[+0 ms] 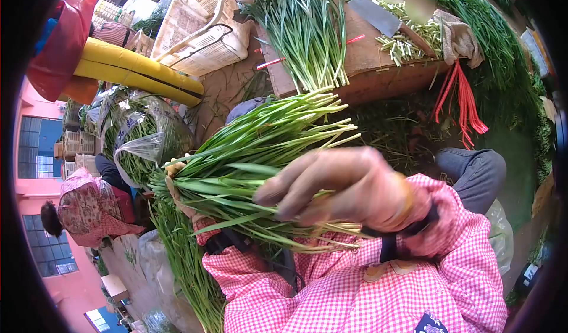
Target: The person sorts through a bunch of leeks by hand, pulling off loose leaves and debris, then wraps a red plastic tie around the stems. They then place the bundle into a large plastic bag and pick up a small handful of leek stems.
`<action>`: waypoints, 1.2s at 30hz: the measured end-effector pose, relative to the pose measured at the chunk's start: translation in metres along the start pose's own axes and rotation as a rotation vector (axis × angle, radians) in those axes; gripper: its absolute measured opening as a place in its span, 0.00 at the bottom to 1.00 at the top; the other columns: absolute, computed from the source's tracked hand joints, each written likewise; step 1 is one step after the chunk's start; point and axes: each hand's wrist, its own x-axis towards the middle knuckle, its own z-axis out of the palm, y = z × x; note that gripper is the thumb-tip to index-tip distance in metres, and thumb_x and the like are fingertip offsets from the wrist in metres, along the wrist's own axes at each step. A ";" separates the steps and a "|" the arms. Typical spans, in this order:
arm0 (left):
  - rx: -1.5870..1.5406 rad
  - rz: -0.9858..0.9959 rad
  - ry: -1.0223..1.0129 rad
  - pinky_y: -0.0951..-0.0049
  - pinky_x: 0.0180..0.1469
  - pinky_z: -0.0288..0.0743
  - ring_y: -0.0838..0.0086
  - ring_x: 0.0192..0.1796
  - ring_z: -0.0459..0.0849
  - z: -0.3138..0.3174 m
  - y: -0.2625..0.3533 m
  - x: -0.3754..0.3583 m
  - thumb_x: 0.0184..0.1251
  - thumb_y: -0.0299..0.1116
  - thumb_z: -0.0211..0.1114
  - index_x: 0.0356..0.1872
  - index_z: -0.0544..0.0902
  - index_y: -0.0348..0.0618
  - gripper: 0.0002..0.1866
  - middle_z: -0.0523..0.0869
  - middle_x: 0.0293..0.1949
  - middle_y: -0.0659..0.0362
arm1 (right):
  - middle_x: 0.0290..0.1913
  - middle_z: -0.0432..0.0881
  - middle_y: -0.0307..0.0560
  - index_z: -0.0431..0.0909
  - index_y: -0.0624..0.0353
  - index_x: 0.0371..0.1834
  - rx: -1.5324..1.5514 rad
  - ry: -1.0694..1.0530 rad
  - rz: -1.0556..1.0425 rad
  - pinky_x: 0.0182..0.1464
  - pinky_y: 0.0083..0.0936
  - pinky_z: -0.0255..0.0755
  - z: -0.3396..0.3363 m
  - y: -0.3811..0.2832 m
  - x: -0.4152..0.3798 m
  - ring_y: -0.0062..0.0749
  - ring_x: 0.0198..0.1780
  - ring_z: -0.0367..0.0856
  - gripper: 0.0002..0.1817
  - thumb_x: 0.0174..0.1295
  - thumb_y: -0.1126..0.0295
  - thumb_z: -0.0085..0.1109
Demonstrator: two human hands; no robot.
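A loose bunch of Chinese chives, with long green leaves and pale stem ends, lies across my lap area. My left hand is wrapped round its leafy end; the leaves hide part of the fingers. Above the stems, my right hand is smeared by motion, its fingers bent. Whether it grips any stalks cannot be made out. Beyond them, another bunch of chives rests on a wooden board, with a red tie strip running underneath.
A cleaver lies by chopped stem ends on the board. Red strips hang from its edge near a cloth. More chives are piled right. A plastic crate, a bagged bundle and another person are left.
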 end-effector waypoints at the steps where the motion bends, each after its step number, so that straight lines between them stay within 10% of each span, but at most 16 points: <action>1: -0.098 -0.010 -0.019 0.62 0.66 0.59 0.68 0.59 0.70 -0.003 0.000 0.001 0.69 0.37 0.50 0.59 0.69 0.46 0.19 0.73 0.55 0.58 | 0.45 0.79 0.55 0.79 0.67 0.37 0.393 -0.013 0.113 0.54 0.32 0.69 -0.014 -0.008 -0.005 0.39 0.50 0.77 0.10 0.50 0.75 0.60; 5: 0.081 0.078 -0.037 0.64 0.64 0.62 0.69 0.55 0.73 -0.017 0.006 0.003 0.69 0.37 0.49 0.52 0.73 0.41 0.16 0.76 0.51 0.56 | 0.35 0.79 0.65 0.77 0.74 0.26 0.327 -0.035 -0.033 0.40 0.39 0.79 -0.080 -0.020 -0.061 0.47 0.37 0.81 0.14 0.54 0.68 0.57; 6: 0.443 0.174 -0.034 0.63 0.64 0.63 0.69 0.53 0.75 -0.033 0.008 0.004 0.69 0.38 0.49 0.51 0.73 0.40 0.16 0.76 0.50 0.56 | 0.33 0.79 0.64 0.77 0.74 0.27 0.283 0.077 0.115 0.36 0.32 0.79 -0.086 -0.033 -0.077 0.45 0.33 0.81 0.11 0.52 0.72 0.58; 8: 0.107 0.123 0.119 0.62 0.63 0.64 0.70 0.50 0.76 0.007 -0.003 0.000 0.67 0.41 0.51 0.52 0.71 0.40 0.18 0.76 0.48 0.57 | 0.34 0.81 0.54 0.80 0.67 0.32 -0.138 0.395 0.733 0.29 0.22 0.75 -0.104 -0.040 -0.092 0.36 0.29 0.81 0.09 0.48 0.76 0.61; 9: 0.051 0.121 0.097 0.61 0.62 0.65 0.70 0.50 0.76 0.007 -0.004 0.000 0.67 0.42 0.51 0.52 0.71 0.41 0.19 0.77 0.48 0.57 | 0.37 0.82 0.49 0.81 0.60 0.34 -0.525 0.456 0.939 0.31 0.24 0.75 -0.124 -0.016 -0.105 0.32 0.32 0.81 0.11 0.47 0.71 0.65; 11: -0.054 0.113 0.039 0.61 0.62 0.66 0.69 0.50 0.76 0.002 -0.003 0.004 0.67 0.43 0.52 0.53 0.70 0.41 0.20 0.77 0.48 0.57 | 0.38 0.82 0.45 0.80 0.59 0.40 -1.929 0.004 0.412 0.35 0.20 0.72 -0.130 0.004 -0.103 0.24 0.34 0.79 0.10 0.53 0.73 0.59; 13: 0.080 0.037 -0.108 0.61 0.57 0.70 0.69 0.48 0.77 -0.004 0.005 0.003 0.67 0.45 0.51 0.52 0.71 0.41 0.21 0.77 0.46 0.57 | 0.39 0.82 0.47 0.80 0.57 0.40 -0.882 0.268 0.312 0.42 0.27 0.73 -0.110 0.003 -0.078 0.34 0.40 0.80 0.12 0.53 0.67 0.60; 15: 0.062 0.081 -0.181 0.61 0.55 0.73 0.69 0.48 0.78 -0.014 0.004 0.010 0.67 0.46 0.50 0.50 0.71 0.40 0.21 0.78 0.44 0.57 | 0.38 0.81 0.45 0.80 0.53 0.35 -1.144 0.376 -0.105 0.41 0.29 0.72 -0.089 0.024 -0.044 0.38 0.41 0.79 0.12 0.53 0.58 0.59; 17: 0.166 0.161 0.034 0.62 0.66 0.60 0.69 0.53 0.76 -0.018 0.004 0.007 0.67 0.44 0.50 0.52 0.73 0.40 0.21 0.78 0.49 0.57 | 0.34 0.81 0.46 0.79 0.53 0.29 -1.605 0.166 0.290 0.39 0.30 0.73 -0.085 0.049 -0.021 0.37 0.38 0.81 0.16 0.56 0.51 0.53; 20: -0.328 0.020 -0.087 0.64 0.71 0.48 0.76 0.61 0.69 0.002 0.005 0.008 0.67 0.32 0.51 0.55 0.72 0.40 0.17 0.75 0.56 0.57 | 0.26 0.81 0.46 0.78 0.51 0.29 -1.243 -0.235 0.492 0.38 0.35 0.73 -0.037 0.044 -0.036 0.41 0.31 0.81 0.18 0.53 0.47 0.52; 25: -1.888 -0.456 -0.169 0.77 0.65 0.62 0.74 0.62 0.69 -0.015 0.002 0.000 0.68 0.25 0.46 0.63 0.58 0.34 0.23 0.69 0.60 0.51 | 0.35 0.80 0.57 0.78 0.57 0.44 -1.359 -0.010 0.436 0.45 0.38 0.71 -0.086 0.036 -0.043 0.46 0.41 0.79 0.34 0.47 0.36 0.54; 26: -1.385 -0.260 -0.188 0.76 0.63 0.65 0.72 0.61 0.69 -0.021 0.003 0.003 0.68 0.26 0.46 0.63 0.57 0.35 0.23 0.69 0.59 0.50 | 0.35 0.81 0.56 0.78 0.57 0.44 -1.361 0.017 0.403 0.44 0.38 0.71 -0.085 0.040 -0.042 0.47 0.40 0.79 0.36 0.48 0.35 0.52; 28: -1.351 -0.244 -0.171 0.74 0.63 0.66 0.69 0.61 0.70 -0.024 0.003 0.004 0.69 0.29 0.46 0.64 0.57 0.37 0.23 0.70 0.59 0.50 | 0.35 0.81 0.55 0.77 0.59 0.44 -1.267 -0.066 0.615 0.44 0.37 0.71 -0.085 0.043 -0.028 0.46 0.39 0.80 0.38 0.49 0.32 0.49; 30: -2.278 -0.609 -0.076 0.73 0.64 0.64 0.68 0.61 0.70 0.013 -0.002 -0.004 0.70 0.31 0.46 0.63 0.59 0.38 0.22 0.71 0.58 0.51 | 0.37 0.81 0.55 0.77 0.59 0.44 -0.737 -0.069 0.772 0.44 0.33 0.71 -0.093 0.057 -0.019 0.43 0.36 0.80 0.35 0.52 0.35 0.50; 33: -2.408 -0.875 -0.063 0.71 0.64 0.64 0.67 0.61 0.70 0.011 0.004 -0.001 0.71 0.32 0.45 0.61 0.62 0.39 0.20 0.71 0.58 0.53 | 0.39 0.81 0.52 0.79 0.53 0.44 -0.476 0.133 0.373 0.47 0.30 0.70 -0.067 0.106 -0.010 0.42 0.41 0.79 0.23 0.54 0.49 0.57; 36: -1.635 -0.513 -0.194 0.70 0.61 0.68 0.67 0.60 0.71 0.010 0.008 0.001 0.71 0.31 0.45 0.61 0.62 0.37 0.19 0.72 0.57 0.53 | 0.40 0.81 0.50 0.80 0.55 0.43 -0.498 0.233 0.448 0.50 0.29 0.68 -0.046 0.092 -0.004 0.43 0.45 0.78 0.17 0.53 0.58 0.59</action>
